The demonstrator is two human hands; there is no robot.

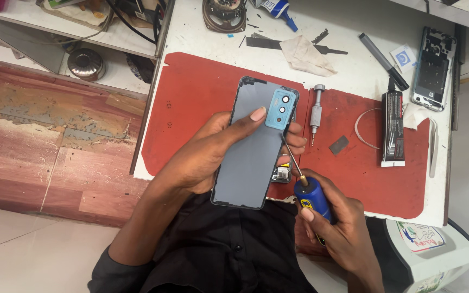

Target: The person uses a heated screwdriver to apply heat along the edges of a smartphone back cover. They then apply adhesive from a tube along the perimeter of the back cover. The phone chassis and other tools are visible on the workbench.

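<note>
My left hand (207, 154) grips a grey smartphone back cover (251, 157) with a light-blue camera block (279, 109), holding it upright over the red work mat (191, 103). The thumb lies across the cover near the camera block, and the fingers curl round its right edge. My right hand (337, 228) is closed on a blue-handled screwdriver (311, 198). Its thin shaft (293, 158) slants up-left to the cover's right edge, by the left fingers. A small part of the phone body (281, 173) shows behind the cover.
A grey precision screwdriver (316, 113), a small metal piece (338, 145), a white flex strip (362, 127) and a black glue tube (393, 127) lie on the mat. Further back are a cloth (306, 54), a black pen (384, 54), another phone frame (434, 68) and a round speaker part (223, 13).
</note>
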